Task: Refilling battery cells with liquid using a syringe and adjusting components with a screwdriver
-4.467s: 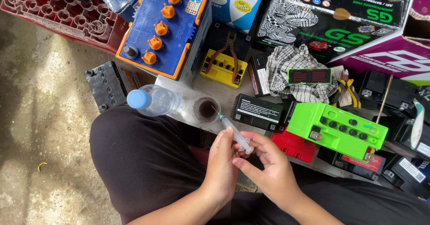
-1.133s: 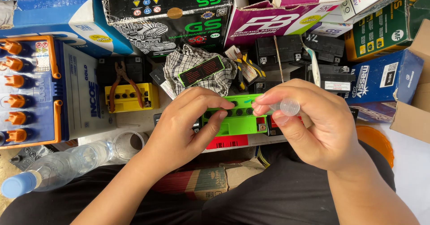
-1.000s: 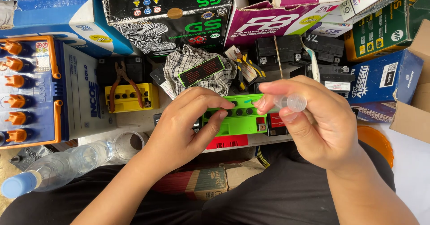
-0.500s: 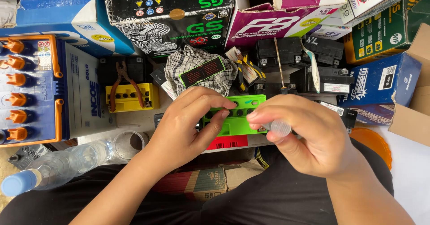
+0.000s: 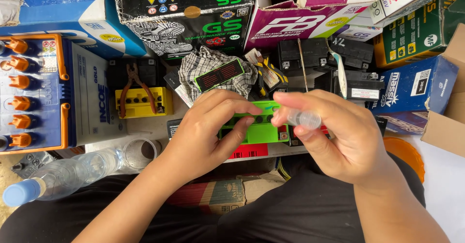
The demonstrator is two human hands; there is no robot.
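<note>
Our left hand point(image 5: 206, 129) closes its fingers on the green battery point(image 5: 256, 131), steadying it; our right hand point(image 5: 334, 136) pinches a clear syringe point(image 5: 305, 118) just above it.

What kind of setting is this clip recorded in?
Likely a small battery repair shop or stall: boxed batteries stacked behind, loose small batteries like the green battery under the left hand, and pliers on a yellow battery.

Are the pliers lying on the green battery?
No, the pliers lie on the yellow battery, left of the green battery that the left hand holds.
</note>
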